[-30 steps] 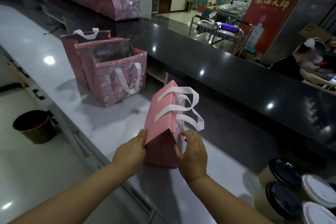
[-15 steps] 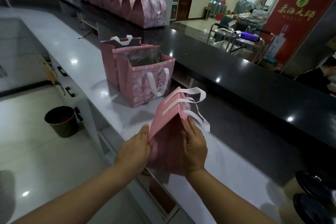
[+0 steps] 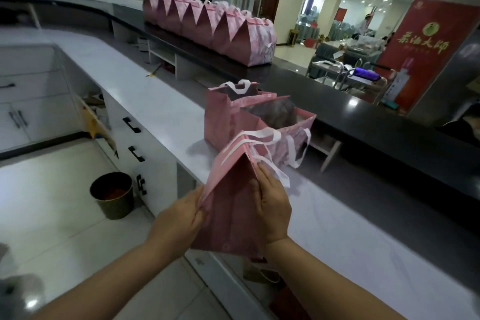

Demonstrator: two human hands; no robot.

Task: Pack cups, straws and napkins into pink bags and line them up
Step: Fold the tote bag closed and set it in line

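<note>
A pink bag [image 3: 228,210] with white ribbon handles, its top folded to a peak, is held between both hands just above the white counter's front edge. My left hand [image 3: 179,218] grips its left side, fingers curled on the edge. My right hand [image 3: 272,205] lies flat against the right side with straight fingers. Two open pink bags [image 3: 259,122] stand on the white counter [image 3: 161,101] just beyond. A row of several closed pink bags [image 3: 213,26] lines the black upper counter [image 3: 363,117]. No cups, straws or napkins show.
A dark waste bin [image 3: 113,195] stands on the floor to the left, beside white drawers with black handles [image 3: 135,153]. A red banner [image 3: 426,54] and metal carts stand beyond the black counter. A person sits at the far right edge.
The view has swung left, so the cups at the lower right are out of sight. The held bag has come toward the counter's front edge, and my right hand has slid up its side.
</note>
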